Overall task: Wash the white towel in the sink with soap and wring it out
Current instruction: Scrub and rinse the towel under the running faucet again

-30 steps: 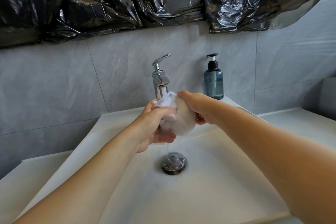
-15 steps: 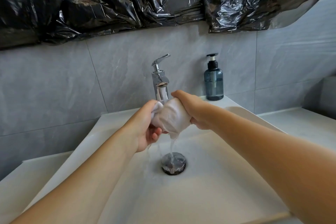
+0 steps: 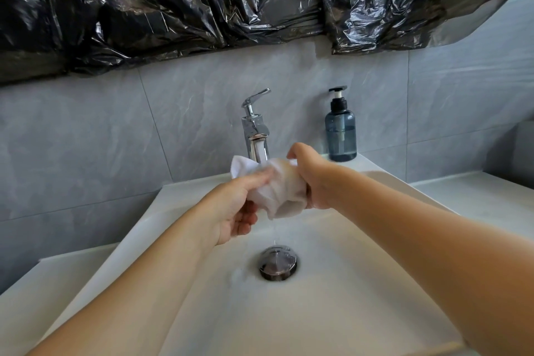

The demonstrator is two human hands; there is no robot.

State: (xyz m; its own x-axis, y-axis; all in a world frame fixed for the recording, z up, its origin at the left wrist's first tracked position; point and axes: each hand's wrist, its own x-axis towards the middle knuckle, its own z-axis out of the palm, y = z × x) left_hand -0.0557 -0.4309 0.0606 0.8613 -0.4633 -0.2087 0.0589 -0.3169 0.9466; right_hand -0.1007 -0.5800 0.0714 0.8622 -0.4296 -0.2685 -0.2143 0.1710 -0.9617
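The white towel [image 3: 281,192] is bunched up and wet, held over the white sink [image 3: 332,312] just below the chrome faucet [image 3: 255,130]. My left hand [image 3: 237,208] grips its left side, with one dry-looking corner sticking out above the fingers. My right hand [image 3: 313,179] clamps its right side from above. A thin stream of water runs from the towel's lowest fold down to the metal drain plug [image 3: 278,263]. The blue soap bottle [image 3: 340,131] with a black pump stands on the sink's back right corner.
Grey tiles cover the wall behind the sink, and crumpled black plastic sheeting [image 3: 231,0] hangs across its top. A pale counter [image 3: 485,199] extends on both sides of the basin.
My left hand has turned palm-up and slid lower on the towel, freeing a corner at the upper left. The stream of water from the towel has thinned.
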